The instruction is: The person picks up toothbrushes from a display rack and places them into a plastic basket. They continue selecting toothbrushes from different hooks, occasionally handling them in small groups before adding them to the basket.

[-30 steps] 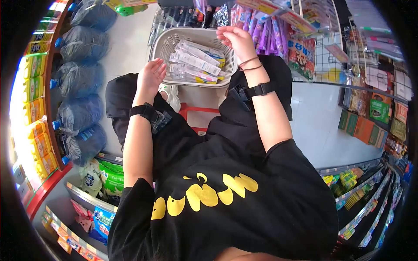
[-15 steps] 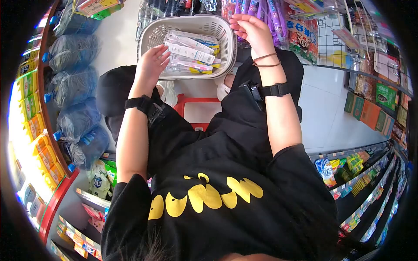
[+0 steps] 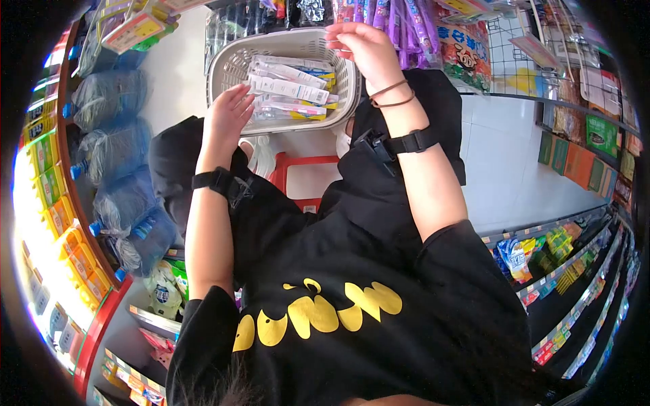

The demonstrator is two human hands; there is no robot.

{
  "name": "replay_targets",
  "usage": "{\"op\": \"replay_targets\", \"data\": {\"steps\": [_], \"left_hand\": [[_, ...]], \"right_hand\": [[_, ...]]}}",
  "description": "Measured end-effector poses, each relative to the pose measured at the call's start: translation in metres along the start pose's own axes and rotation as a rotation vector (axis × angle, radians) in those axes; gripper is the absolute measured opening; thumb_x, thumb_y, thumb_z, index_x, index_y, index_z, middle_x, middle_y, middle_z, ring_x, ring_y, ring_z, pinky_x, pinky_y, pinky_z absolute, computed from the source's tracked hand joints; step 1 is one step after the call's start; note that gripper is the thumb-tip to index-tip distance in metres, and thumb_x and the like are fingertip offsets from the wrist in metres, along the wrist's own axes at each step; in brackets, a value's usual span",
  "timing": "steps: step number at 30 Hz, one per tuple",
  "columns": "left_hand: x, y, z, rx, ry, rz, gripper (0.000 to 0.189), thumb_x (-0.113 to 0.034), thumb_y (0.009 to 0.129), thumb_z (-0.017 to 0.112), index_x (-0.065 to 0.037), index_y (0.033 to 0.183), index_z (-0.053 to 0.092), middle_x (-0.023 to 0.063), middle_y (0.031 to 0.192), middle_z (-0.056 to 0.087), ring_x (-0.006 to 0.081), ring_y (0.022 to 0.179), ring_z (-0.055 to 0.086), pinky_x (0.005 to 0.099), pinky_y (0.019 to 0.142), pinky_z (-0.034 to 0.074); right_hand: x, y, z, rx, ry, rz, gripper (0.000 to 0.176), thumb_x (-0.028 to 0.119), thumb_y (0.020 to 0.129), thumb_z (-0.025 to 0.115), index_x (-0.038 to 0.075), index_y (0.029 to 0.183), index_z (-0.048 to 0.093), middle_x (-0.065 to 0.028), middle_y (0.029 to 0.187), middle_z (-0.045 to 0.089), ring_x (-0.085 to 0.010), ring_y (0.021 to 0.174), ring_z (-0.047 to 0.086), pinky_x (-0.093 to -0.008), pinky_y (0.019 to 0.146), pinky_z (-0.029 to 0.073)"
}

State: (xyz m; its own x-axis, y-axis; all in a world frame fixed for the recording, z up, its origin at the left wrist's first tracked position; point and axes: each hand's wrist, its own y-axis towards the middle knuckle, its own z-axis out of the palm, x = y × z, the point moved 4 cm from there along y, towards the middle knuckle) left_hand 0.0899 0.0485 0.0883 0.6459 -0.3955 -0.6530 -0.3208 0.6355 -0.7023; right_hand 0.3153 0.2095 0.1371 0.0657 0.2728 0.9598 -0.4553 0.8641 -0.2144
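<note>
A light grey plastic basket [image 3: 227, 55] stands in front of my knees, holding several white packaged items [image 3: 288, 89] with blue, yellow and pink parts. My left hand [image 3: 229, 116] is at the basket's left front edge, palm inward, its fingers extended and apart, with nothing in it. Over the right rim, my right hand [image 3: 364, 47] is raised with its fingers bent towards the left. Whether its fingertips hold anything thin is too small to tell.
Large wrapped water bottles [image 3: 112, 98] line the left side. A red stool [image 3: 308, 161] is between my legs. Purple packages [image 3: 406, 27] hang behind the basket, beside a wire rack [image 3: 511, 57]. Shelves of packets [image 3: 518, 257] stand at the lower right.
The basket and both hands appear slightly further left in the view. My right hand has shifted left, nearer to the basket's inside.
</note>
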Motion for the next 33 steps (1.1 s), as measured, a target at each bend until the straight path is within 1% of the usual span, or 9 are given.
{"op": "replay_targets", "data": {"steps": [1,6,10,14,16,24,28,32,33], "left_hand": [[0.0,0.0,-0.003,-0.026,0.001,-0.007,0.029,-0.019,0.092,0.048,-0.001,0.114,0.052,0.0107,0.117,0.057,0.0229,0.106,0.056,0.0328,0.086,0.044],[0.004,0.003,-0.025,-0.04,-0.012,-0.019,0.032,-0.021,0.093,0.048,-0.001,0.117,0.051,0.0092,0.122,0.054,0.022,0.11,0.052,0.0327,0.091,0.043],[-0.003,-0.009,-0.029,-0.123,0.032,0.064,0.025,-0.019,0.091,0.051,-0.001,0.109,0.053,0.007,0.107,0.059,0.0205,0.095,0.057,0.0337,0.086,0.045],[-0.028,-0.031,-0.04,-0.127,-0.023,0.312,0.02,-0.019,0.09,0.054,-0.004,0.104,0.056,0.008,0.1,0.061,0.0187,0.088,0.059,0.031,0.078,0.048],[-0.061,-0.074,-0.013,-0.283,-0.044,0.463,0.018,-0.015,0.09,0.053,-0.005,0.104,0.056,0.0069,0.1,0.061,0.0171,0.09,0.059,0.0291,0.08,0.048],[-0.231,-0.181,0.033,-0.184,0.298,1.191,0.011,-0.005,0.087,0.054,-0.003,0.098,0.056,0.0042,0.097,0.059,0.0121,0.092,0.057,0.0263,0.082,0.045],[-0.315,-0.195,0.068,-0.18,0.289,1.459,0.057,-0.01,0.079,0.07,-0.002,0.125,0.038,0.0128,0.127,0.044,0.0248,0.12,0.042,0.0349,0.096,0.04],[-0.373,-0.167,0.087,-0.147,0.268,1.265,0.096,-0.02,0.066,0.083,-0.005,0.136,0.019,0.0188,0.143,0.025,0.0335,0.135,0.023,0.0413,0.107,0.028],[-0.382,-0.159,0.088,-0.222,0.249,1.299,0.084,-0.018,0.066,0.083,-0.004,0.129,0.029,0.0176,0.131,0.041,0.0278,0.122,0.043,0.0376,0.095,0.042]], "right_hand": [[0.001,0.001,0.005,-0.045,0.069,-0.024,0.017,0.005,0.086,0.05,0.001,0.092,0.066,-0.0062,0.086,0.068,-0.0114,0.077,0.063,-0.0227,0.068,0.049],[-0.001,0.012,0.019,-0.052,0.11,-0.021,0.017,0.003,0.082,0.05,0.002,0.088,0.066,-0.0058,0.08,0.067,-0.0114,0.074,0.063,-0.0238,0.064,0.05],[0.005,0.011,0.027,-0.043,0.25,0.011,0.015,0.003,0.084,0.053,0.0,0.09,0.065,-0.0051,0.083,0.066,-0.0115,0.073,0.062,-0.0226,0.067,0.049],[0.007,0.021,0.025,-0.048,0.468,0.087,0.015,0.004,0.087,0.054,-0.001,0.096,0.064,-0.0064,0.086,0.066,-0.0114,0.076,0.062,-0.0225,0.068,0.051],[-0.001,0.024,0.021,-0.026,0.399,0.109,0.014,0.004,0.087,0.054,-0.001,0.095,0.063,-0.0058,0.083,0.066,-0.0108,0.07,0.061,-0.0209,0.062,0.048],[-0.04,0.035,0.027,0.022,0.212,0.158,0.016,0.008,0.086,0.051,0.006,0.093,0.064,-0.0028,0.082,0.066,-0.0095,0.068,0.062,-0.0213,0.056,0.046],[-0.035,0.032,0.028,-0.005,0.161,0.15,0.016,0.005,0.084,0.05,0.004,0.093,0.064,-0.004,0.081,0.066,-0.0108,0.066,0.063,-0.022,0.055,0.046],[-0.048,0.03,0.031,0.011,0.122,0.16,0.015,0.006,0.085,0.051,0.004,0.091,0.064,-0.0047,0.08,0.066,-0.011,0.065,0.062,-0.0221,0.055,0.046],[-0.051,0.025,0.034,0.023,0.08,0.134,0.015,0.006,0.085,0.051,0.003,0.091,0.064,-0.005,0.079,0.066,-0.0114,0.064,0.062,-0.0226,0.056,0.047]]}}
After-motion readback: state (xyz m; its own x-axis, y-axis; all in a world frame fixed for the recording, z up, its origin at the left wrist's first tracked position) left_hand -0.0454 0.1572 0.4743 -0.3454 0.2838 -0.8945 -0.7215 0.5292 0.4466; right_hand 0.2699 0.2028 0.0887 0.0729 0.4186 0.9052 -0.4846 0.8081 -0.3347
